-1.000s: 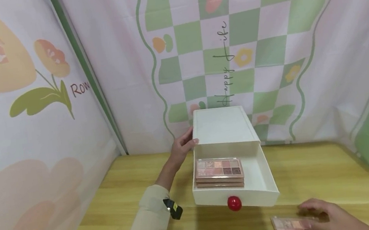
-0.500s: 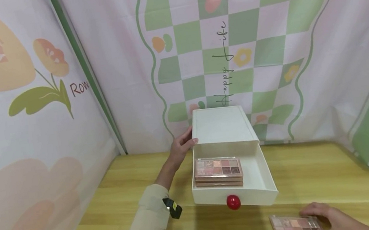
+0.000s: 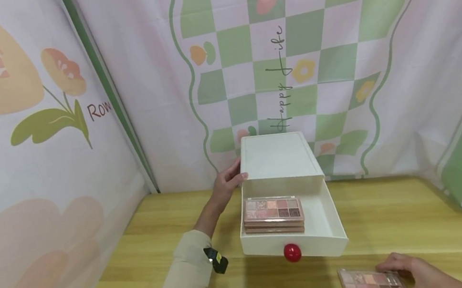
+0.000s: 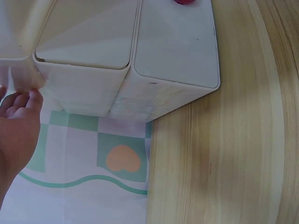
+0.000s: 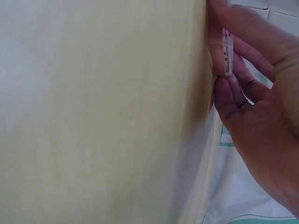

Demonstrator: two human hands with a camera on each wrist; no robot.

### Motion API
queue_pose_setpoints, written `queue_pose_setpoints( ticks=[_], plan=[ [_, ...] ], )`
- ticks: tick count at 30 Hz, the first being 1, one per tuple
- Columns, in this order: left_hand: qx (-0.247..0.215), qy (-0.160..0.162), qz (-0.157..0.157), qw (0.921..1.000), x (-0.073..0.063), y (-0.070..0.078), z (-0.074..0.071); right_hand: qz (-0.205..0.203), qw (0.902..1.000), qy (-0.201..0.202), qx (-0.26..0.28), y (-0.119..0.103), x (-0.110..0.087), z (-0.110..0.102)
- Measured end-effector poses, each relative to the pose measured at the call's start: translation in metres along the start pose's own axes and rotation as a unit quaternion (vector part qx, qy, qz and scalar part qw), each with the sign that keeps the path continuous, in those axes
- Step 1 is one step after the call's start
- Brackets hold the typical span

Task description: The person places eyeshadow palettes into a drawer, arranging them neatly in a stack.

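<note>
In the head view, a white drawer box (image 3: pixel 277 155) has its top drawer (image 3: pixel 323 221) pulled out, with a red round knob (image 3: pixel 292 252) on the front. Stacked in the drawer's left part are several eyeshadow palettes (image 3: pixel 272 211) with clear lids. My left hand (image 3: pixel 224 188) rests against the box's left side, thumb near the upper front corner; the left wrist view shows its fingertips touching the white wall. Lower right, a single eyeshadow palette (image 3: pixel 362 283) lies on the table. At its right end my right hand (image 3: pixel 415 272) grips it, thumb and fingers on opposite edges.
Beneath the pulled-out drawer, more closed white drawers (image 4: pixel 177 42) are stacked in the left wrist view. The wood-grain table (image 3: pixel 151 269) meets a printed cloth backdrop (image 3: pixel 165 99) at the back and another flowered cloth (image 3: pixel 23 179) at the left.
My right fingers have drawn back from over the palette to its right end, uncovering more of its pans. The palette has shifted very slightly left. My left hand stays on the box.
</note>
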State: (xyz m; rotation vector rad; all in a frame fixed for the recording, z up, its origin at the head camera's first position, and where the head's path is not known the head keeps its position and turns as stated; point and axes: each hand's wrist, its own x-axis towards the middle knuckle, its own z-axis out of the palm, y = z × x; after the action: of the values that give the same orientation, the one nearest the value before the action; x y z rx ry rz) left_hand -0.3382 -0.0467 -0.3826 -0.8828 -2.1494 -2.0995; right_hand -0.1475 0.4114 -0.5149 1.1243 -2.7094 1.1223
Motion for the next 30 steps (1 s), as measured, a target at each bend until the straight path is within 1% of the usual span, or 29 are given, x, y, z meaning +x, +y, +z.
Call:
queue_pose_setpoints(
  ticks=[3,8,10,16,19,24,26,28,30],
  plan=[
    [0.000,-0.001,0.001,1.0000,-0.001,0.001,0.000,0.027,0.9994,-0.005,0.021,-0.002,-0.001,0.000],
    [-0.001,0.001,0.003,1.0000,-0.001,0.000,0.000,0.094,0.9939,-0.026,0.051,-0.004,0.000,-0.001],
    [-0.001,0.002,0.002,1.0000,-0.001,0.000,0.000,0.105,0.9925,-0.027,0.058,-0.004,0.000,-0.001],
    [0.001,0.004,0.002,1.0000,-0.001,0.001,0.001,0.077,0.9959,-0.003,0.047,-0.006,0.001,-0.001],
    [0.001,0.004,0.001,1.0000,0.000,0.002,0.001,0.077,0.9962,0.005,0.041,-0.009,0.002,-0.002],
    [-0.001,0.002,0.003,1.0000,-0.001,0.002,0.001,0.037,0.9986,0.007,0.038,-0.014,0.008,-0.007],
    [-0.002,0.001,0.004,1.0000,-0.001,0.003,0.001,0.024,0.9986,0.005,0.046,-0.017,0.010,-0.010],
    [-0.002,0.001,0.004,1.0000,-0.001,0.002,0.001,0.024,0.9987,0.007,0.045,-0.021,0.012,-0.014],
    [-0.002,0.002,0.003,1.0000,-0.001,0.002,0.001,0.034,0.9989,0.013,0.029,-0.025,0.014,-0.018]
  ],
)
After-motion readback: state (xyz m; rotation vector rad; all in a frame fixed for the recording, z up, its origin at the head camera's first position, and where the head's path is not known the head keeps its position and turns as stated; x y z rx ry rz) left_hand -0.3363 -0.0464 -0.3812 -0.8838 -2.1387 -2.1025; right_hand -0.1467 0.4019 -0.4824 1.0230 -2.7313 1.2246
